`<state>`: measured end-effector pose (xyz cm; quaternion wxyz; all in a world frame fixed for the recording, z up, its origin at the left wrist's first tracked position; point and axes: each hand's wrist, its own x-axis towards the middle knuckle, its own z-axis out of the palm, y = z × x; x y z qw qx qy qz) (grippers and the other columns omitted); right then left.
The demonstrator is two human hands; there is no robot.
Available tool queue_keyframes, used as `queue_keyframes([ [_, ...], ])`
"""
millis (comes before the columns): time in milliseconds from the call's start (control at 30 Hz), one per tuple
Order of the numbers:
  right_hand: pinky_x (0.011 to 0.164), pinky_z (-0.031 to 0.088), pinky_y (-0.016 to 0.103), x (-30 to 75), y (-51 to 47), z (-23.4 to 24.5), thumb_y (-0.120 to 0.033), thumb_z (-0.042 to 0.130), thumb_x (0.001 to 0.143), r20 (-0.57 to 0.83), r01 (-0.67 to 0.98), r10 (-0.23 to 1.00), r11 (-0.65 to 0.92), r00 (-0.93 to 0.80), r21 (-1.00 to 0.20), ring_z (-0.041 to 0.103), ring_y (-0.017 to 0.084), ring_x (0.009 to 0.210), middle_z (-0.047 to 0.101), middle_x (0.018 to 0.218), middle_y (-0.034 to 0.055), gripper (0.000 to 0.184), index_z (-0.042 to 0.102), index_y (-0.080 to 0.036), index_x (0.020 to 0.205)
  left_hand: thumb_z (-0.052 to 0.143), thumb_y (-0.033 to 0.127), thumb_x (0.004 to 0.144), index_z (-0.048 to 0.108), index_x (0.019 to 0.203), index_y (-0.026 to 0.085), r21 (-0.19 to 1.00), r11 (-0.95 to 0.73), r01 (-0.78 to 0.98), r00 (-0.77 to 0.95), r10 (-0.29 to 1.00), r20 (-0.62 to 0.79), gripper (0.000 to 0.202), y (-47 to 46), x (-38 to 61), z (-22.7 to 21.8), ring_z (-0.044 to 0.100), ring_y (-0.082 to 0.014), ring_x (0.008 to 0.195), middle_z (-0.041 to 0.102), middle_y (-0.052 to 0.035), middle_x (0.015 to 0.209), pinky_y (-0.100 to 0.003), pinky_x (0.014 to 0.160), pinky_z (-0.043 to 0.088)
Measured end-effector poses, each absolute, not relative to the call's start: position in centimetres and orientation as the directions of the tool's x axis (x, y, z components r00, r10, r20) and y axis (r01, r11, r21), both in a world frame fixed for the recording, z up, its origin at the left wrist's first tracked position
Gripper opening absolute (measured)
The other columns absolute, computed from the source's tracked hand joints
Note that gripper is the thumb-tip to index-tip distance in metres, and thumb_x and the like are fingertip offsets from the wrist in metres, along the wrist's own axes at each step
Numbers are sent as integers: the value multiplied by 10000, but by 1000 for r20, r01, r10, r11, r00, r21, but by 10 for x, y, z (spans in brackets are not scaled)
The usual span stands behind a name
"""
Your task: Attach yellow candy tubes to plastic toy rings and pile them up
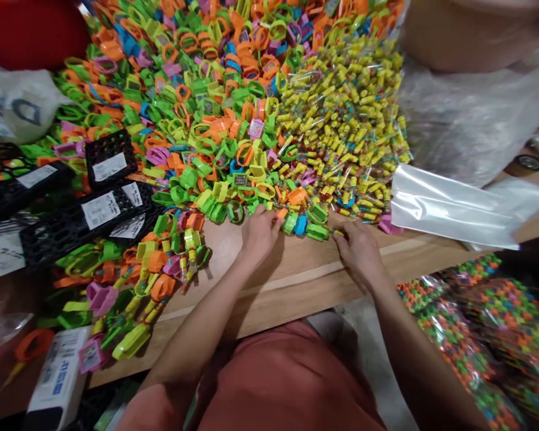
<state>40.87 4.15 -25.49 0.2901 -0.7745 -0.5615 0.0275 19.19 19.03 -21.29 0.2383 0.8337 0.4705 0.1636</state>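
My left hand (258, 233) is at the near edge of the pile with its fingers closed on a small orange plastic toy watch (281, 214). To its right, a green toy watch (290, 223), a blue one (300, 225) and another green one (317, 232) sit in a short row on the wooden table (296, 263). My right hand (359, 244) pinches the end of a small yellow-ended tube (338, 232), partly hidden by the fingers. Beyond my hands spread a large heap of coloured toy watches (206, 108) and a heap of clear tubes with yellow ends (341, 120).
Black plastic baskets (67, 221) with paper labels stand left, near a smaller group of watches with tubes (153, 269). Clear plastic bags (453, 206) lie right. Packed bags of coloured pieces (485, 323) are lower right. A white box (58, 377) sits lower left.
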Motion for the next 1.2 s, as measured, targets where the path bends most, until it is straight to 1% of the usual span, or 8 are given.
queue_keyframes([
  [133, 823, 491, 404, 396, 41, -243, -366, 541, 962, 287, 739, 859, -146, 425, -657, 613, 272, 908, 669, 997, 114, 264, 676, -164, 1064, 699, 249, 874, 730, 812, 163, 774, -384, 503, 424, 890, 166, 111, 180, 165, -220, 564, -148, 728, 626, -35, 868, -257, 678, 416],
  [300, 754, 490, 345, 359, 50, -221, -427, 644, 943, 300, 587, 854, -7, 424, -809, 589, 221, 845, 623, 920, 70, 263, 728, -197, 1039, 716, 343, 867, 748, 888, 178, 945, -156, 288, 321, 945, 58, 169, 155, 145, -222, 535, -115, 636, 689, 1, 805, -232, 620, 390],
  [467, 753, 487, 314, 322, 54, -220, -419, 544, 1028, 116, 312, 954, 25, 276, -950, 593, 187, 850, 639, 981, 53, 263, 650, -197, 1120, 733, 365, 873, 777, 983, 188, 990, -58, 127, 368, 930, 7, 213, 134, 147, -221, 657, -166, 877, 743, -54, 974, -260, 800, 492],
  [600, 736, 467, 301, 309, 50, -225, -395, 505, 1046, 2, 269, 970, -65, 243, -961, 591, 178, 823, 636, 931, 33, 313, 534, -183, 1274, 754, 396, 871, 780, 972, 185, 996, -25, 90, 390, 921, -12, 236, 124, 149, -219, 658, -170, 863, 724, -63, 951, -268, 779, 515],
  [733, 840, 494, 323, 309, 46, -226, -400, 510, 1047, 44, 258, 979, -10, 201, -966, 619, 200, 971, 656, 1087, 69, 278, 590, -191, 1211, 738, 370, 900, 806, 988, 225, 984, -145, 104, 410, 907, 90, 183, 120, 146, -219, 650, -182, 920, 704, -58, 953, -296, 844, 514],
  [833, 791, 523, 321, 309, 46, -223, -410, 493, 1043, 60, 214, 972, 11, 226, -977, 628, 209, 980, 644, 1179, 92, 318, 644, -197, 1224, 696, 349, 939, 808, 1031, 270, 938, -295, 183, 403, 892, 202, 166, 119, 143, -219, 624, -206, 1023, 695, -61, 1021, -346, 943, 485],
  [1033, 765, 503, 304, 304, 42, -208, -464, 606, 993, -37, 69, 980, -51, 195, -996, 612, 192, 863, 670, 944, 51, 377, 716, -181, 1216, 633, 265, 982, 788, 1112, 294, 767, -546, 337, 466, 805, 368, 205, 114, 138, -215, 545, -203, 988, 688, -58, 1005, -358, 899, 437],
  [1200, 629, 436, 259, 303, 38, -209, -542, 669, 950, -135, -58, 979, -127, 156, -990, 558, 156, 711, 638, 806, 23, 489, 708, -168, 1264, 603, 235, 993, 788, 1094, 286, 634, -673, 380, 488, 729, 481, 217, 114, 135, -214, 511, -204, 966, 672, -60, 963, -353, 870, 411],
])
